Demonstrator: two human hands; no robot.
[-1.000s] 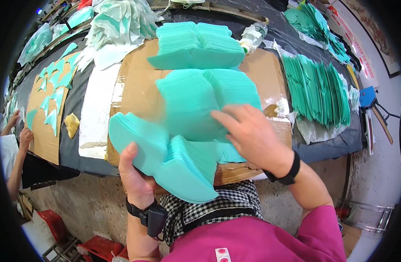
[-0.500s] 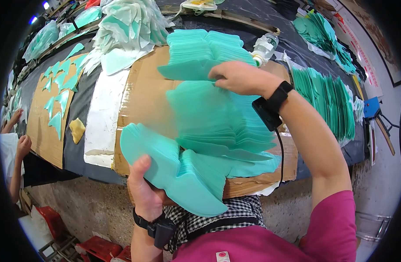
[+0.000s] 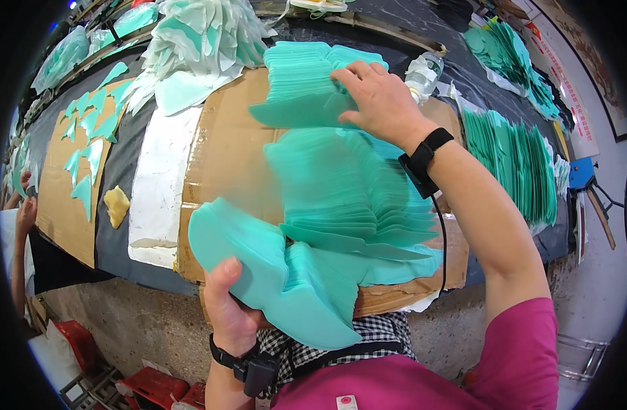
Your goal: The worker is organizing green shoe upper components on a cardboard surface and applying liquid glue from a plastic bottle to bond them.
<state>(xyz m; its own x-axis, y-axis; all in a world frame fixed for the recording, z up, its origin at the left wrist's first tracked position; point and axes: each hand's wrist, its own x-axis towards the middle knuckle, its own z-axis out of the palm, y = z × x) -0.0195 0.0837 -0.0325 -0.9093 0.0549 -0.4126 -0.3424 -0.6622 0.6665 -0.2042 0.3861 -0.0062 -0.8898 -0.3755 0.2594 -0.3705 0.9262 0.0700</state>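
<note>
My left hand (image 3: 233, 301) grips a thick stack of teal, wing-shaped thin sheets (image 3: 306, 301) at the near edge of the table, thumb on top and fingers beneath. Beyond it leans a fanned row of the same sheets (image 3: 327, 198), partly blurred. My right hand (image 3: 378, 102) reaches over that row to a far stack of teal sheets (image 3: 296, 75). Its thumb presses near the lower edge of the front sheet and its fingers curl over the stack; the fingertips' contact is partly hidden.
Cardboard (image 3: 224, 150) lies under the stacks. A plastic bottle (image 3: 423, 72) stands at the far right, near another row of green sheets (image 3: 511, 164). A pale sheet pile (image 3: 194, 48) rises behind. At left, another person's hands (image 3: 28, 198) are near cardboard with loose pieces.
My right hand has moved slightly right and its fingers have spread from a pinch onto the far stack. The fanned row looks more spread. My left hand keeps its stack, slightly lower.
</note>
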